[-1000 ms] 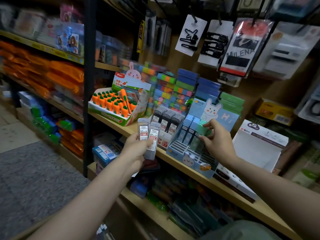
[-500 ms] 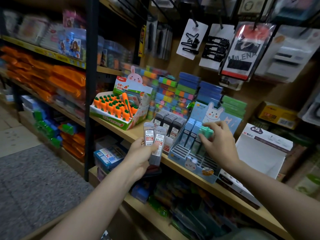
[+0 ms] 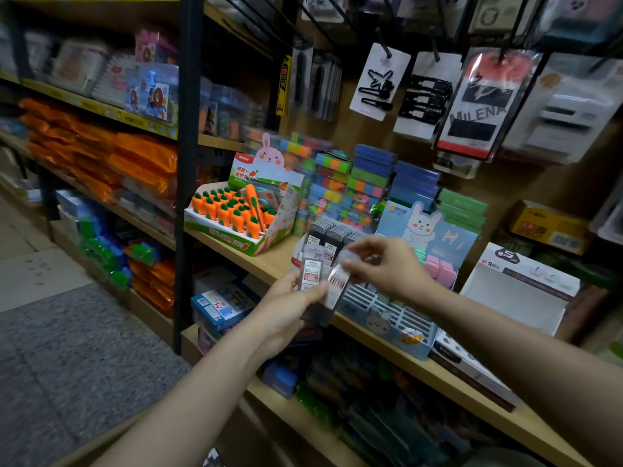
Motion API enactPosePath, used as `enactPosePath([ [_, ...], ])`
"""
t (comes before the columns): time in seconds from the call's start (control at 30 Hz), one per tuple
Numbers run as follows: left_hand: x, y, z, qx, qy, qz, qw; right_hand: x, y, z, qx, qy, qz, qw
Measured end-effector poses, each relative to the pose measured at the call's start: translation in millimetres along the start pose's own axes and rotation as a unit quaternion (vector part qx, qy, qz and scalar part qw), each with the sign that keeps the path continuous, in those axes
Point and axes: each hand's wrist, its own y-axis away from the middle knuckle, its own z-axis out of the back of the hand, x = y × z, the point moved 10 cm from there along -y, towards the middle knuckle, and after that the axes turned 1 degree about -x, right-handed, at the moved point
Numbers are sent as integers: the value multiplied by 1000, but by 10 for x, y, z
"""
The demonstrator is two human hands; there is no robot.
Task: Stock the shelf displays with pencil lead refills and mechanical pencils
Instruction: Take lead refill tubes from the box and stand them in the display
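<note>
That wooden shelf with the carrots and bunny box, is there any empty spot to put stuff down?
Bare wood shows on the shelf between the carrot box and the grey lead refill packs, just ahead of the left hand. Another bare strip runs along the front edge right of the bunny display box. Behind, the coloured stacks crowd everything.

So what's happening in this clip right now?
A person is stocking a shop shelf. The left hand holds two lead refill cases, and the right hand pinches the top of the right-hand case, in front of the blue bunny display box. More dark refill cases stand in a box behind.
</note>
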Motion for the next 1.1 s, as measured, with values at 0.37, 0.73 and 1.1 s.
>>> enactPosePath([
  [0.37,-245,-18,636,-163,1,-19,987,220,-526,398,-165,207,91,960],
  [0.73,-206,-142,620,-149,-32,-18,988,40,-631,134,-99,320,82,939],
  [1.1,-57,-215,521,-115,-45,-1,992,105,-517,216,-168,322,116,925],
])
